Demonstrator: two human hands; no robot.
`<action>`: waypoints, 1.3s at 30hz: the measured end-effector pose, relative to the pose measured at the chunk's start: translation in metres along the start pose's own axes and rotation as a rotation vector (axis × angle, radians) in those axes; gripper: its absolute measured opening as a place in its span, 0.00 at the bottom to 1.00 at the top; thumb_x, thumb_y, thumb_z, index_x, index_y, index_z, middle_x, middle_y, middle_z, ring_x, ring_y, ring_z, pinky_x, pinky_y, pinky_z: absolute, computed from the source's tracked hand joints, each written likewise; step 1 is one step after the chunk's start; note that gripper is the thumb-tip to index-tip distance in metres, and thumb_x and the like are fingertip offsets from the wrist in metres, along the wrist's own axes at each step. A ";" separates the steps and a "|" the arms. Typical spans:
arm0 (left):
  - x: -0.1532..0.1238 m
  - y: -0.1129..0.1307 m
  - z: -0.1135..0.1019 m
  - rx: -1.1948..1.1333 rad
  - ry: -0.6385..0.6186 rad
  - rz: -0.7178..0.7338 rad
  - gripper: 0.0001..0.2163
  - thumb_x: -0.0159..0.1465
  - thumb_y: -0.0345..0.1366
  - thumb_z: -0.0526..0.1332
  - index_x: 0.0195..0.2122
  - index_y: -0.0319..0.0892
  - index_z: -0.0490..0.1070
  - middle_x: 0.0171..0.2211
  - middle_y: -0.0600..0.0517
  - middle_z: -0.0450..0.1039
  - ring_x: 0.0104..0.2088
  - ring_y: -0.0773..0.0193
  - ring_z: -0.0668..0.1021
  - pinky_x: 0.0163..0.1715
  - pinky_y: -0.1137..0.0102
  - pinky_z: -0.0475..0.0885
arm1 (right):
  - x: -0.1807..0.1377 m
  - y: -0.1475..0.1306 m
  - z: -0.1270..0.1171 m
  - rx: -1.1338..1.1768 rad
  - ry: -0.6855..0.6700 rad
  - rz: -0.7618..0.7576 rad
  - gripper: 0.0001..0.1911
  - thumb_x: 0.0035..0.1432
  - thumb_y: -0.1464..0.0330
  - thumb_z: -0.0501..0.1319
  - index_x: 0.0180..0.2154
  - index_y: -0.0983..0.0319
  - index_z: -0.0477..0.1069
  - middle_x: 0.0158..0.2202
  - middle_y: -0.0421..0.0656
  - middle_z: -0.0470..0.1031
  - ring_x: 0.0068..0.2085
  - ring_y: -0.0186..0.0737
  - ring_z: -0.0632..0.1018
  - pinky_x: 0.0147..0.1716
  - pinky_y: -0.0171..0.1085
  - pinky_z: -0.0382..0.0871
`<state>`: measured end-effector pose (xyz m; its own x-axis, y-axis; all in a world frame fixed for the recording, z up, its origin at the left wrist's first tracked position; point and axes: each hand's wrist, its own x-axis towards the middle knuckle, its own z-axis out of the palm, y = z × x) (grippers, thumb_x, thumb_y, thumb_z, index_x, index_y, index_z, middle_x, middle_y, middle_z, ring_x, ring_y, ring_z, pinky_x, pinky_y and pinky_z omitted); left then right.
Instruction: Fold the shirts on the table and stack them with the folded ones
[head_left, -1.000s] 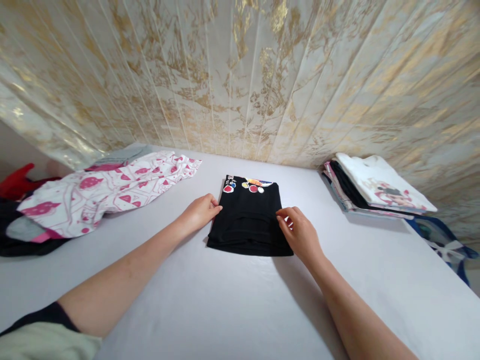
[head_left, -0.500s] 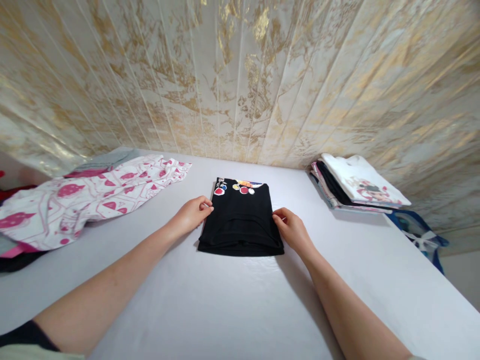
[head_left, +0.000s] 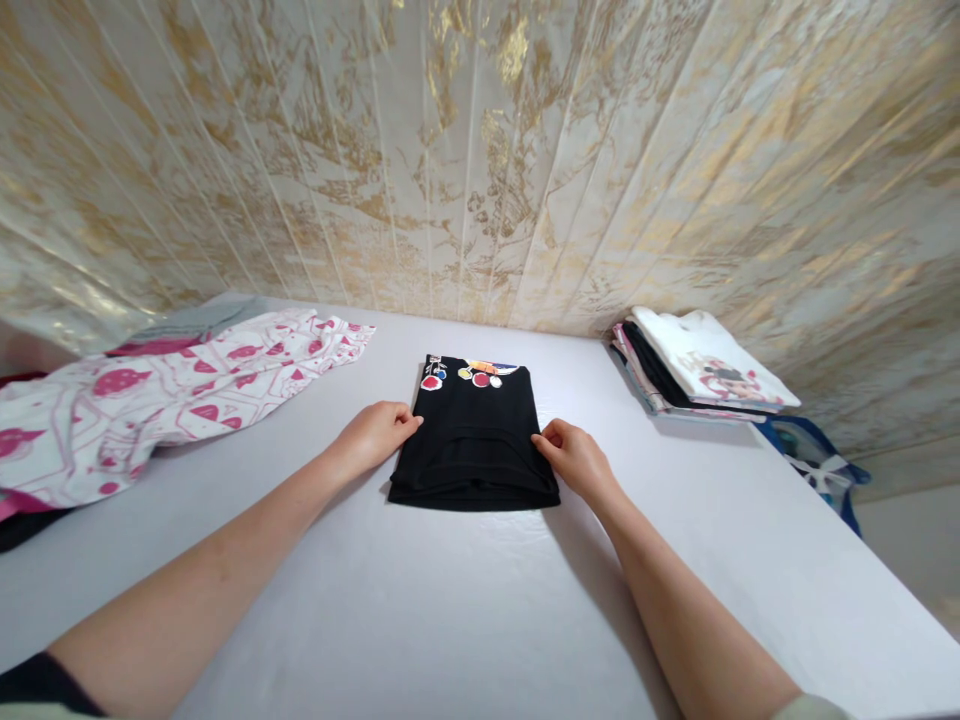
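Observation:
A folded black garment (head_left: 474, 440) with small coloured prints along its far edge lies in the middle of the white table (head_left: 450, 600). My left hand (head_left: 373, 436) pinches its left edge with curled fingers. My right hand (head_left: 573, 461) grips its right edge the same way, thumb on top. Both forearms reach in from the near edge.
A loose white cloth with pink patterns (head_left: 150, 395) is spread at the left over grey and dark garments. A stack of folded clothes (head_left: 697, 375), a white printed shirt on top, sits at the right by the marbled wall. A blue bag (head_left: 817, 460) hangs beyond the table's right edge.
My view has turned a little rightward, so everything has slid left in the frame. Both hands stay gripping the black garment's sides; the right hand has closed in on the edge.

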<state>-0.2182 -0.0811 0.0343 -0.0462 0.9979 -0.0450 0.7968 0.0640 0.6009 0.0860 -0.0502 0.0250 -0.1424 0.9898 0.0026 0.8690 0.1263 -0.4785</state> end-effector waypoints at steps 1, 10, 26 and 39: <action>-0.001 0.001 0.000 0.026 0.009 0.001 0.16 0.59 0.45 0.56 0.18 0.44 0.63 0.16 0.56 0.64 0.21 0.64 0.67 0.25 0.71 0.56 | -0.001 -0.002 -0.001 -0.028 -0.006 0.010 0.11 0.59 0.60 0.57 0.28 0.58 0.69 0.28 0.39 0.76 0.31 0.38 0.74 0.27 0.33 0.55; -0.004 0.003 -0.001 0.172 0.003 -0.012 0.16 0.62 0.44 0.54 0.19 0.45 0.61 0.20 0.54 0.67 0.24 0.62 0.70 0.26 0.70 0.55 | -0.003 -0.006 -0.007 -0.118 -0.065 0.059 0.13 0.60 0.60 0.58 0.27 0.58 0.69 0.28 0.39 0.75 0.31 0.37 0.72 0.26 0.34 0.52; 0.003 -0.010 0.005 0.135 -0.008 -0.026 0.09 0.61 0.43 0.56 0.28 0.44 0.66 0.24 0.53 0.73 0.28 0.61 0.75 0.27 0.71 0.62 | -0.006 -0.008 -0.011 -0.087 -0.073 0.075 0.06 0.61 0.62 0.59 0.36 0.58 0.69 0.34 0.39 0.78 0.35 0.37 0.75 0.28 0.33 0.54; 0.002 -0.004 0.000 0.107 -0.063 -0.040 0.09 0.58 0.42 0.59 0.24 0.44 0.67 0.23 0.54 0.72 0.26 0.62 0.74 0.26 0.71 0.60 | -0.003 -0.009 -0.010 -0.177 -0.097 0.090 0.10 0.61 0.60 0.58 0.32 0.58 0.70 0.31 0.41 0.76 0.33 0.38 0.73 0.27 0.34 0.53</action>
<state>-0.2216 -0.0798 0.0320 -0.0442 0.9919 -0.1189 0.8549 0.0992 0.5092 0.0837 -0.0539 0.0377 -0.0984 0.9877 -0.1219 0.9485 0.0561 -0.3118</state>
